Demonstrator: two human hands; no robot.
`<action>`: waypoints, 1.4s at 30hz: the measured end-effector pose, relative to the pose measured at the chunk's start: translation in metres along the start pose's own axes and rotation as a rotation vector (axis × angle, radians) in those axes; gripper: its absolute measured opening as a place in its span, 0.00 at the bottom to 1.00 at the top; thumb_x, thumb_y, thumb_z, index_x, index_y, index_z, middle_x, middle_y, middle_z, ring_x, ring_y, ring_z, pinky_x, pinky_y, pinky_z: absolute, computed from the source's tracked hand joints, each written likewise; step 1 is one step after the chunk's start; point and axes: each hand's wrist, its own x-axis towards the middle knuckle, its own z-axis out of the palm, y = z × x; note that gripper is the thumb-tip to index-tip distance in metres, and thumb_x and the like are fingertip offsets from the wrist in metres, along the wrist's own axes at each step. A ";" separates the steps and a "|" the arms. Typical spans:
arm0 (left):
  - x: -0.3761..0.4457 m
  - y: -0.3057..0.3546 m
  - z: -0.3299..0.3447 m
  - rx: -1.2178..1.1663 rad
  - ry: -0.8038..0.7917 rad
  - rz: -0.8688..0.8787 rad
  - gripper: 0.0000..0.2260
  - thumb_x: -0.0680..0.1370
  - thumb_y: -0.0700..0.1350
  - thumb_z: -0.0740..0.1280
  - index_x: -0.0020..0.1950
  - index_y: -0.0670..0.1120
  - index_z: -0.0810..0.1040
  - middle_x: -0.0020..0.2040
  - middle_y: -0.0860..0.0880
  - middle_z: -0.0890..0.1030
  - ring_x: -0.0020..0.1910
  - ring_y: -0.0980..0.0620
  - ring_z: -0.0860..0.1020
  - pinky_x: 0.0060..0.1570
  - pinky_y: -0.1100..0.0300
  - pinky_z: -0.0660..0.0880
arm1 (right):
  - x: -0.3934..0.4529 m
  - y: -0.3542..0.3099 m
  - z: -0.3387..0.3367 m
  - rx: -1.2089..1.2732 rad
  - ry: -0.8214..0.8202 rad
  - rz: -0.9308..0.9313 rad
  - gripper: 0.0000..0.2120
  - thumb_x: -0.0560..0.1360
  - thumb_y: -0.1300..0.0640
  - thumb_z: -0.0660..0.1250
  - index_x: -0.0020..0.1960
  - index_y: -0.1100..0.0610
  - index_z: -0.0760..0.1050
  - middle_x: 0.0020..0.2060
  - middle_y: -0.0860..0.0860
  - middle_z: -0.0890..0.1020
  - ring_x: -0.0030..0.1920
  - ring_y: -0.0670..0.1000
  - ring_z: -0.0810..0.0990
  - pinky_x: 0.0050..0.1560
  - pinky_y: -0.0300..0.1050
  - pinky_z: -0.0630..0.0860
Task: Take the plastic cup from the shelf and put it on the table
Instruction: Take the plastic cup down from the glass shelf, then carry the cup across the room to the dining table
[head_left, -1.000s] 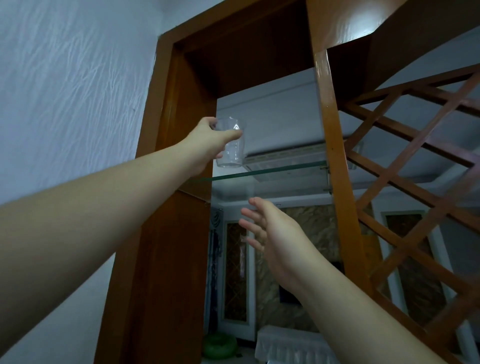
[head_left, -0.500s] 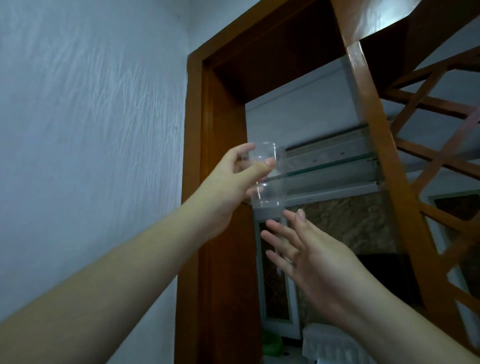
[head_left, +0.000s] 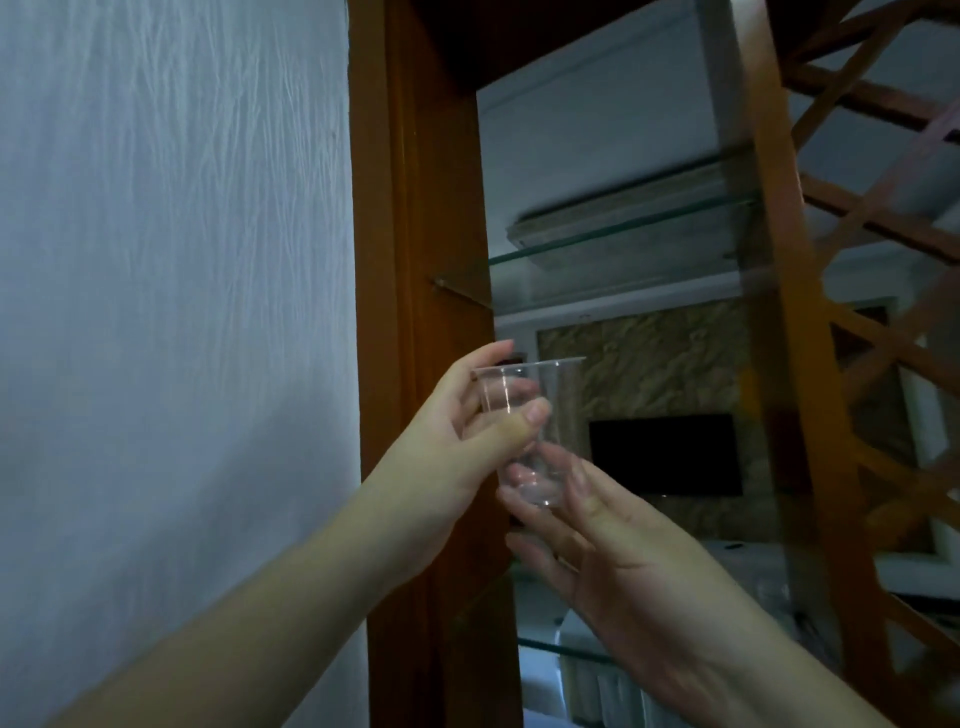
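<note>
A clear plastic cup (head_left: 540, 415) is upright in the air, well below the glass shelf (head_left: 613, 239). My left hand (head_left: 457, 441) grips its side near the rim, thumb in front and fingers behind. My right hand (head_left: 618, 551) is just under the cup with fingers spread, and its fingertips touch the cup's base. No table is in view.
A brown wooden frame post (head_left: 415, 260) stands just left of the cup, against a textured white wall (head_left: 171, 312). A second post (head_left: 800, 332) and wooden lattice (head_left: 893, 218) are on the right. A lower glass shelf (head_left: 550, 649) sits below my hands.
My left hand has brought the cup down and away from the glass shelf. My right hand has risen under it until its fingertips meet the cup's base. The view has tilted lower.
</note>
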 end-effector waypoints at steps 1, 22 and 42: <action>-0.008 -0.004 0.001 -0.010 -0.018 -0.014 0.28 0.72 0.52 0.72 0.71 0.59 0.68 0.60 0.57 0.81 0.59 0.58 0.81 0.55 0.58 0.79 | -0.007 0.006 0.000 -0.006 0.010 0.016 0.17 0.76 0.50 0.62 0.65 0.49 0.74 0.56 0.49 0.85 0.58 0.48 0.82 0.54 0.45 0.79; -0.107 -0.045 0.123 -0.384 -0.388 -0.249 0.25 0.74 0.54 0.70 0.70 0.51 0.72 0.60 0.56 0.83 0.59 0.59 0.80 0.59 0.59 0.78 | -0.195 0.045 -0.066 0.073 0.437 0.024 0.38 0.64 0.51 0.79 0.69 0.59 0.70 0.63 0.59 0.80 0.63 0.58 0.78 0.61 0.49 0.77; -0.172 0.081 0.425 -0.674 -0.827 -0.249 0.27 0.71 0.52 0.74 0.68 0.52 0.74 0.62 0.54 0.82 0.63 0.53 0.79 0.62 0.44 0.76 | -0.488 -0.100 -0.126 0.101 0.944 -0.217 0.37 0.63 0.53 0.79 0.68 0.61 0.71 0.61 0.63 0.80 0.62 0.58 0.79 0.59 0.47 0.77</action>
